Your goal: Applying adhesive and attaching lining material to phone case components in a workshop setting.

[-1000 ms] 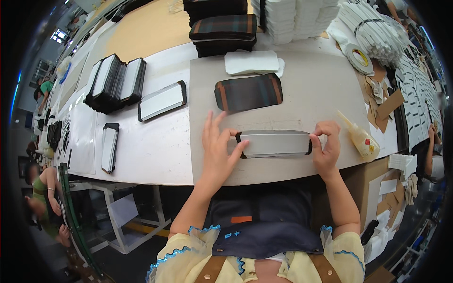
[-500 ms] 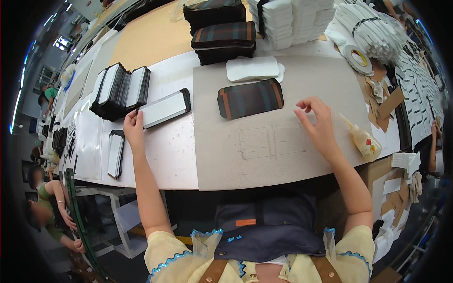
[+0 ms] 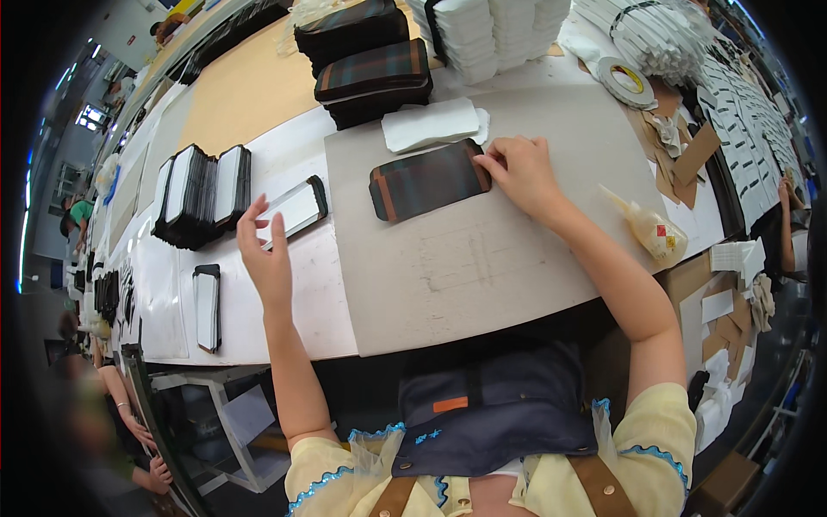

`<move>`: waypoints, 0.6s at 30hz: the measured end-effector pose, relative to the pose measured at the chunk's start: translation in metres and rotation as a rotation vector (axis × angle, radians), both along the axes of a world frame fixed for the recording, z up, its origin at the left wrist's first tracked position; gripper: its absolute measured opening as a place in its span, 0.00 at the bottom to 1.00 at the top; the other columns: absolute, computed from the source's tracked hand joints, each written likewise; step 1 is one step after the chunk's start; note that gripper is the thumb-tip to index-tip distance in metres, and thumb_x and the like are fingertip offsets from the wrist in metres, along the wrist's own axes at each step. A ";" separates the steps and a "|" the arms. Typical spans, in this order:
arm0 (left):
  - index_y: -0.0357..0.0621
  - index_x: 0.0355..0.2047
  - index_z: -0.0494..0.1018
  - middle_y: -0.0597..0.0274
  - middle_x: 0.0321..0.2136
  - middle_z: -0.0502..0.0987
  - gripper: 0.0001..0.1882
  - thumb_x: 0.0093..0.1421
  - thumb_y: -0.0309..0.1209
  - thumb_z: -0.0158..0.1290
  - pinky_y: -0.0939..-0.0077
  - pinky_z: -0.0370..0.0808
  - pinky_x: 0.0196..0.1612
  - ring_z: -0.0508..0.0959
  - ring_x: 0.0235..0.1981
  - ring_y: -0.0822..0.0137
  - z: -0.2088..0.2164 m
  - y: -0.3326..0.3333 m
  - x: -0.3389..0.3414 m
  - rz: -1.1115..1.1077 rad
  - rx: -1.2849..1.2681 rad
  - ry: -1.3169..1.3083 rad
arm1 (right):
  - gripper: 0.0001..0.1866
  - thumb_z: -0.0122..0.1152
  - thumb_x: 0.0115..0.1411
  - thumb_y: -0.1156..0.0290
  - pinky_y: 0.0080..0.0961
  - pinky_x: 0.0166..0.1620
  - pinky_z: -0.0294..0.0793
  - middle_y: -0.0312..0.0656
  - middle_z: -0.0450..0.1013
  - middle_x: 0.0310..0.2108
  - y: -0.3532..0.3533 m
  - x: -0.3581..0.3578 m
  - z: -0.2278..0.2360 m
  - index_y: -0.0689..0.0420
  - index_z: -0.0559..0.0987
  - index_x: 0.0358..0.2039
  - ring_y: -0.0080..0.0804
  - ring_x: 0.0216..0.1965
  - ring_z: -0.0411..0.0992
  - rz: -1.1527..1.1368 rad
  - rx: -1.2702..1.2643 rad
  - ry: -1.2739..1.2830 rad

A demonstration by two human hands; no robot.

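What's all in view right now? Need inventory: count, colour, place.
plaid panel: 1, dark with orange and teal, on the board
board: 1, grey, on the table
table: 1, white, under the board
plaid stacks: 2, dark, far side
white sheets: a few, white, behind the panel
tall stacks: several, white, far side
packed pieces: uncountable, white and black, left
loose pieces: 2, white and black, left
squeeze bottle: 1, pale yellow, right
tape roll: 1, white and yellow, far right
cardboard scraps: several, brown, right
other people: several, both edges
apron: 1, navy, on the wearer
left hand: 1, bare, open, near a loose piece
right hand: 1, bare, at the panel's right end
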State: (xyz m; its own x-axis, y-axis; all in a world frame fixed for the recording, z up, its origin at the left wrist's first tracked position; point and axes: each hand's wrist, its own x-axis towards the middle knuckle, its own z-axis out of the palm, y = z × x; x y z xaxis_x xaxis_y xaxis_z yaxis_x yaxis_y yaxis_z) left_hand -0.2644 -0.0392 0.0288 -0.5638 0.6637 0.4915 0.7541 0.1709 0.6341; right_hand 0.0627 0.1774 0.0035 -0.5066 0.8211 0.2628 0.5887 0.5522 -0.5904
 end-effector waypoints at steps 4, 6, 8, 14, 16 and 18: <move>0.45 0.56 0.76 0.61 0.53 0.77 0.18 0.67 0.33 0.57 0.65 0.68 0.56 0.72 0.49 0.62 0.009 0.026 0.047 -0.231 -0.049 0.040 | 0.15 0.75 0.57 0.59 0.32 0.51 0.58 0.34 0.73 0.21 0.003 -0.004 0.000 0.54 0.79 0.24 0.31 0.29 0.70 0.014 0.022 -0.032; 0.44 0.54 0.77 0.59 0.52 0.77 0.16 0.67 0.32 0.58 0.61 0.67 0.60 0.73 0.52 0.58 0.011 0.034 0.062 -0.259 -0.085 0.047 | 0.14 0.73 0.58 0.59 0.34 0.50 0.58 0.36 0.75 0.22 0.010 -0.007 -0.002 0.54 0.80 0.25 0.34 0.32 0.71 0.009 -0.068 -0.022; 0.44 0.52 0.78 0.58 0.52 0.77 0.15 0.67 0.32 0.58 0.61 0.66 0.61 0.73 0.54 0.57 0.005 0.042 0.070 -0.343 -0.068 0.109 | 0.13 0.72 0.59 0.59 0.36 0.50 0.58 0.38 0.77 0.24 0.013 -0.007 -0.007 0.54 0.82 0.25 0.38 0.36 0.73 0.002 -0.160 -0.010; 0.45 0.52 0.78 0.58 0.50 0.77 0.17 0.65 0.34 0.61 0.60 0.65 0.60 0.73 0.53 0.56 -0.009 0.059 0.080 -0.382 -0.148 0.204 | 0.13 0.70 0.60 0.61 0.37 0.50 0.58 0.37 0.78 0.24 0.011 -0.004 -0.014 0.55 0.82 0.24 0.39 0.37 0.74 -0.014 -0.095 0.102; 0.45 0.52 0.78 0.59 0.50 0.77 0.18 0.63 0.34 0.62 0.60 0.64 0.59 0.73 0.52 0.56 -0.013 0.068 0.078 -0.374 -0.182 0.300 | 0.12 0.73 0.57 0.64 0.36 0.52 0.60 0.40 0.78 0.28 0.006 -0.006 -0.005 0.58 0.81 0.31 0.37 0.36 0.74 -0.003 -0.074 -0.026; 0.45 0.50 0.78 0.61 0.44 0.78 0.20 0.59 0.36 0.66 0.60 0.64 0.58 0.73 0.49 0.56 -0.013 0.085 0.075 -0.400 -0.318 0.297 | 0.13 0.73 0.57 0.63 0.36 0.52 0.60 0.41 0.78 0.34 0.002 -0.004 -0.003 0.56 0.80 0.36 0.38 0.39 0.73 -0.013 0.047 -0.038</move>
State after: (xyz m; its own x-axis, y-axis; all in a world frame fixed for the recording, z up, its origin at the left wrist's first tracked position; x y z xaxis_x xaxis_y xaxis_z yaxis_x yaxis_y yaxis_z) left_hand -0.1893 0.0453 0.0162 -0.1083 0.9369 0.3324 0.9364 -0.0161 0.3505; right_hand 0.0582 0.1797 0.0003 -0.5067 0.8147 0.2821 0.6175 0.5713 -0.5406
